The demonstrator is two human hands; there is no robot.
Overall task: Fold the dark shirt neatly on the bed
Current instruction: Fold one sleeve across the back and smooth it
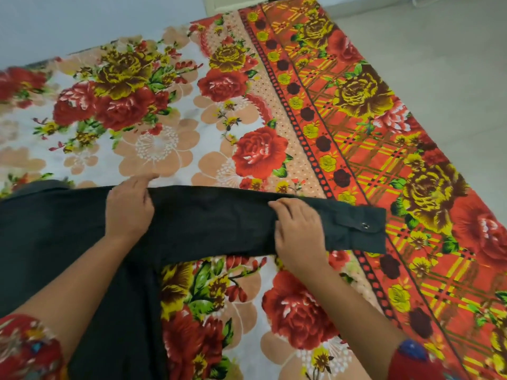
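Note:
The dark shirt (pixel 214 223) lies spread on the bed, its body at the lower left and one long sleeve stretched out to the right. The sleeve ends in a buttoned cuff (pixel 362 229). My left hand (pixel 129 209) rests flat on the shirt near the shoulder, its index finger reaching past the top edge onto the bedsheet. My right hand (pixel 299 234) lies flat across the sleeve just left of the cuff, fingers straight and pressing the cloth down.
The bed is covered by a floral sheet (pixel 170 111) with red and yellow roses and an orange checked border (pixel 384 165) on the right. The bed's edge runs diagonally at the right, with pale floor (pixel 452 78) beyond it.

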